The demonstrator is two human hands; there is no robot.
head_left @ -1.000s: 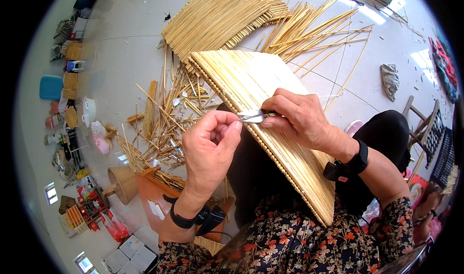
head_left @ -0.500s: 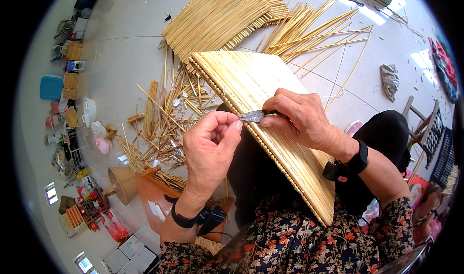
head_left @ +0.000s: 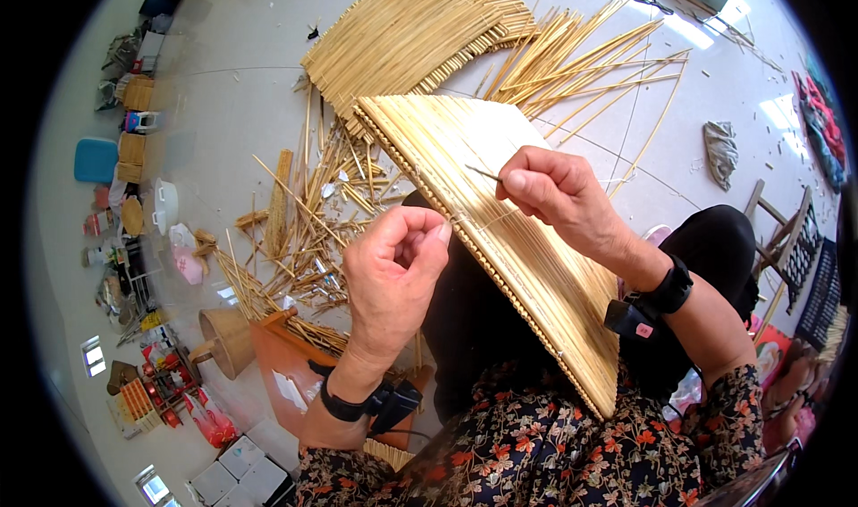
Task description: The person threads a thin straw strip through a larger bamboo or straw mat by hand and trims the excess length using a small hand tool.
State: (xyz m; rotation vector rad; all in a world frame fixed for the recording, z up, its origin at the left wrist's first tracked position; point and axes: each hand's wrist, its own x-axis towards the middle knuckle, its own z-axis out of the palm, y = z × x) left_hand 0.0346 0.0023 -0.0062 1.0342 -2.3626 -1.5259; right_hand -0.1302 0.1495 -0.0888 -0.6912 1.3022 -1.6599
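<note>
A panel of straw-coloured stalks (head_left: pixel 545 279), bound side by side, slopes across my lap with its long edge toward the left. My left hand (head_left: pixel 398 261) is closed at that edge, thumb and forefinger pinched together; whatever is between them is too small to make out. Above the panel's upper face, my right hand (head_left: pixel 550 185) grips a small knife (head_left: pixel 483 173), its dark blade seen edge-on and pointing left, the handle hidden in the fingers. A thin pale thread (head_left: pixel 496 219) seems to cross the stalks between the hands.
More stalk panels (head_left: pixel 402 38) lie on the tiled floor ahead, beside a spread of long loose stalks (head_left: pixel 581 60). Short cut pieces (head_left: pixel 335 185) litter the floor on the left. A wooden stool (head_left: pixel 786 239) stands at right, and a crumpled grey cloth (head_left: pixel 719 154) lies nearby.
My right hand has drawn the knife up and right, away from my left fingertips, and turned it so the blade shows thin. The left hand has barely moved.
</note>
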